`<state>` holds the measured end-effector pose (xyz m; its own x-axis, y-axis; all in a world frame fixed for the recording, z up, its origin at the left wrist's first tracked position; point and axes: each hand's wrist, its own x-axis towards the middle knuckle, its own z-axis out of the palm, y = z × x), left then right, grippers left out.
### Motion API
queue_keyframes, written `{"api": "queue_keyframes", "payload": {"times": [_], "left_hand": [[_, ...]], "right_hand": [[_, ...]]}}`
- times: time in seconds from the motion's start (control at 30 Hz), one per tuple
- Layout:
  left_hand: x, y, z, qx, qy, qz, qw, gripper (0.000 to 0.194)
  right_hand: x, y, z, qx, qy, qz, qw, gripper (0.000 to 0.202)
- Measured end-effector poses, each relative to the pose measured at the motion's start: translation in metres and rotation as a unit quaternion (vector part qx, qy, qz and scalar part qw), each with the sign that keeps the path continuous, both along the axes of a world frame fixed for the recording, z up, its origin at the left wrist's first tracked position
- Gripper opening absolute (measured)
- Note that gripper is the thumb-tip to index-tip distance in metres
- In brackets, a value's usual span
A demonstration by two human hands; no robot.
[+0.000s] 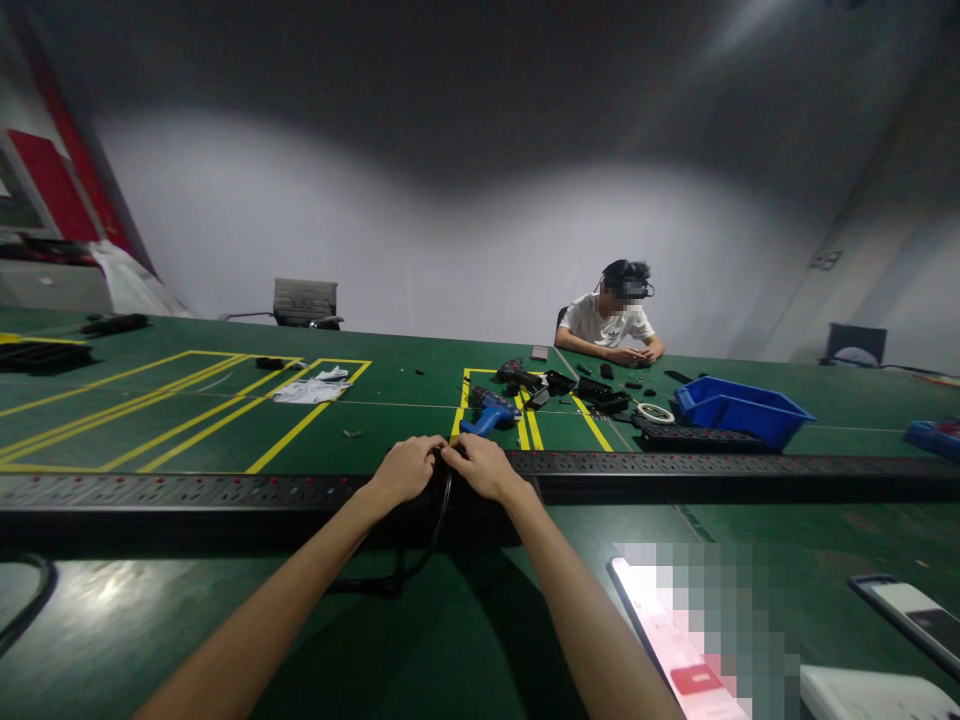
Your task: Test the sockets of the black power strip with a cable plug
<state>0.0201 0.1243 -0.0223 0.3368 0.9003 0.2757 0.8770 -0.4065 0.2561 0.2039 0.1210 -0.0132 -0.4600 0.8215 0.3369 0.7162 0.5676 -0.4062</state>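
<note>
A long black power strip (225, 490) with red switches and sockets runs across the green table. My left hand (407, 468) and my right hand (484, 465) meet over its middle, fingertips pinched together beside each other. Both have closed fingers; what lies between them is too small and dark to make out. A black cable (442, 515) hangs down from between the hands and bends left on the table. Just behind my right hand lies a blue power drill (491, 412).
Beyond the strip are a second drill (517, 373), black parts, a white ring (655, 413), a blue bin (739, 408) and white gloves (313, 387). Phones (911, 615) lie at the front right. A person (611, 318) sits across the table.
</note>
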Motion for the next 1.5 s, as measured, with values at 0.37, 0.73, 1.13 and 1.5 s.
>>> {"api": "queue_keyframes", "payload": {"times": [0.37,0.73,1.13,1.5], "left_hand": [[0.0,0.0,0.001,0.008,-0.003,-0.007,1.0,0.034],[0.0,0.0,0.002,0.001,-0.012,-0.001,1.0,0.036],[-0.001,0.003,-0.002,0.003,0.007,-0.003,1.0,0.035],[0.0,-0.003,0.002,0.003,0.0,0.008,1.0,0.033]], "right_hand": [[0.004,0.006,-0.002,-0.025,0.022,0.017,0.999,0.033],[0.008,0.005,-0.002,-0.004,0.007,0.024,1.0,0.025],[0.004,-0.005,-0.002,0.071,-0.052,-0.011,0.996,0.053],[0.001,-0.01,0.001,0.077,-0.089,-0.006,0.993,0.035]]}}
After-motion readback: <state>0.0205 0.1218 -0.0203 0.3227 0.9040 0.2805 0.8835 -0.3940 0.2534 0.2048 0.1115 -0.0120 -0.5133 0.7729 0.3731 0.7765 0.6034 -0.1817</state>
